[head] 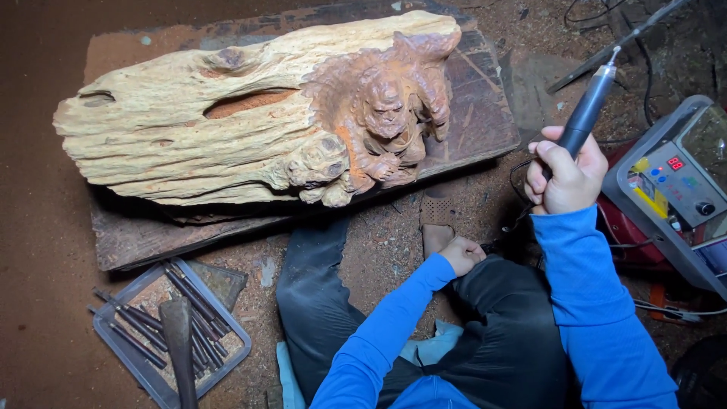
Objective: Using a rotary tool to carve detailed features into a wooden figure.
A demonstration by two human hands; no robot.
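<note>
- Right hand (569, 176): clamped around a dark rotary carving handpiece (589, 110), tip raised and pointing up-right, well apart from the carving.
- Left hand (462, 254): curled into a loose fist, resting near the knee, holding nothing visible.
- Pale log (197, 129) with reddish carved figure (386, 113): lying on a dark plank (485, 113).
- Grey control box (670, 189): just right of the right hand.
- Clear tray (144, 375) of chisels: lower left on the floor.

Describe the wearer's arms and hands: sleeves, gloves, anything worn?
Both arms wear bright blue long sleeves, snug and plain, creased at the elbows, with cuffs ending at the wrists. The left hand and right hand are bare: no gloves, watch or rings visible.
</note>
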